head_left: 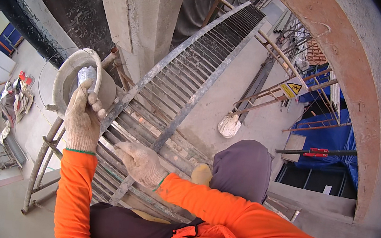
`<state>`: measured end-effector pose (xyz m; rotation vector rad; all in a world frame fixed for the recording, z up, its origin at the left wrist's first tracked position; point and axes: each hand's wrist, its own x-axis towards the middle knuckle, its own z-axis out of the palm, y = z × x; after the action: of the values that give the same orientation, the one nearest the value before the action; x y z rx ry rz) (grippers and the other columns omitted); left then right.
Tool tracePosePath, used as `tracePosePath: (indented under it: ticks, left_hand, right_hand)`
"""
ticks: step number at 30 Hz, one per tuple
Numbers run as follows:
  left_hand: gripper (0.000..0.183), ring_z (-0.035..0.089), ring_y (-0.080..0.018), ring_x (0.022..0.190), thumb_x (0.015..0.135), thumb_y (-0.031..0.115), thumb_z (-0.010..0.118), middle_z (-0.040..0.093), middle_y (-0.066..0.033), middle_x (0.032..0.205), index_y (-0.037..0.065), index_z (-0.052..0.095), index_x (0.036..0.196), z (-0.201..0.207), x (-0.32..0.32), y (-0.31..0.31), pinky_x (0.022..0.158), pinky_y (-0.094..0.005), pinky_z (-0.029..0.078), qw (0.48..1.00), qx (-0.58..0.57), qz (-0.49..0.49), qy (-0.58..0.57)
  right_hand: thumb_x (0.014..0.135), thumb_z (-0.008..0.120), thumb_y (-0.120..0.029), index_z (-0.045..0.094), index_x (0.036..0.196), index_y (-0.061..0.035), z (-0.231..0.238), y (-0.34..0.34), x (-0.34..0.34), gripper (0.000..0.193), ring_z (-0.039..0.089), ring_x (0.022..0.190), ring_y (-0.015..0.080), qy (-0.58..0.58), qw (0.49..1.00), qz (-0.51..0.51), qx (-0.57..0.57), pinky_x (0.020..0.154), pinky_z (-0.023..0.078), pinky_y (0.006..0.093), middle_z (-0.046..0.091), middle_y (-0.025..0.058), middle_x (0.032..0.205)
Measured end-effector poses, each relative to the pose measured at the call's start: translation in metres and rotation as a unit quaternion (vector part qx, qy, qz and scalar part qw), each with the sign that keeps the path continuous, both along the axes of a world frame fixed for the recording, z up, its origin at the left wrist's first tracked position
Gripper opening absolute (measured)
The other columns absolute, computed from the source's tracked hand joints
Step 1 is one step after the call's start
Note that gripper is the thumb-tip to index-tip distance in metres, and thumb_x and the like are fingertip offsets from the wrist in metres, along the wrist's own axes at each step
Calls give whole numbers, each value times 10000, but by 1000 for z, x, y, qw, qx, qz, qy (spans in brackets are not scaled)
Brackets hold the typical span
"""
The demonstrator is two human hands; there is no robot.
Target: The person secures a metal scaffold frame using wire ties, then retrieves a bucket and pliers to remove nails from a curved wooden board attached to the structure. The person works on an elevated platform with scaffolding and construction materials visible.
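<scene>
Item: lump (87, 75), one, pale blue-white, crumpled, left of centre in the upper half of the frame, over the mouth of the bucket. Material not clear: bag or rag, I would guess. Likely light and soft, giving under the fingers; wrinkled, so perhaps easy to pinch, though a plastic skin could slip in dusty cloth. Not fragile, by its look. Best hold: my thumb and fingers low on the gathered end.

Item: bucket (66, 83), one, grey, crusted, tilted with its mouth toward me, upper left of the frame. Contents hidden. Probably stiff-walled, and heavy if loaded; best hold, the thick rim (99, 69).

Item: left hand (82, 121), mine, gloved, finger ends dusty. Closed on the lump, as it appears, just at the near edge of the bucket; whether any finger also bears on the rim, I cannot tell.

Item: right hand (142, 165), mine, gloved, centre-left of the frame. Fingers close together, loosely bent, pointing left; nothing seen in it. Lies above the platform (182, 113); contact with the slats cannot be told.
</scene>
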<state>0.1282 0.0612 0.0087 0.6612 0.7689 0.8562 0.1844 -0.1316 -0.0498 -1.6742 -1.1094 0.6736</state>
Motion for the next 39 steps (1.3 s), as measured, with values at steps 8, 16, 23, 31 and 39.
tracePosePath:
  ticks: [8,16,23,31,39]
  left_hand:
    - [511,364,-86,637,1207,448,389,431,29,858,32,631,1379,24,-22,4,496,-237,316,983,-6,178,-44]
    - [325,342,-23,531,1153,242,552,397,80,746,29,652,1377,-12,-58,39,452,-206,258,984,65,153,56]
    - [336,377,-67,495,1134,271,566,449,37,736,14,681,1317,-20,-60,39,427,-252,358,957,142,87,237]
    - [363,381,-84,485,1154,296,554,395,37,676,6,676,1335,-25,-62,44,430,-268,367,964,145,45,216]
    - [389,306,-65,513,1168,304,550,322,59,669,0,665,1382,-12,-62,41,456,-263,309,966,153,78,195]
  right_hand:
    - [1131,581,-293,719,1277,-66,15,-32,-3,303,733,1048,446,45,993,60,-90,897,580,523,769,232,1086]
    - [1140,543,-266,667,1296,-57,37,-54,-17,289,742,1015,438,102,991,48,-66,847,584,512,768,230,1064]
    - [1070,578,-147,630,1255,-38,51,-74,4,221,750,819,412,-41,995,86,-26,696,574,532,733,206,889]
    - [1068,604,-171,629,1041,-64,59,-83,25,113,722,710,420,-97,990,87,-54,620,555,525,695,184,774]
    - [1091,592,-235,673,1087,-68,43,-81,25,186,717,837,467,-25,996,60,-64,716,551,565,702,216,837]
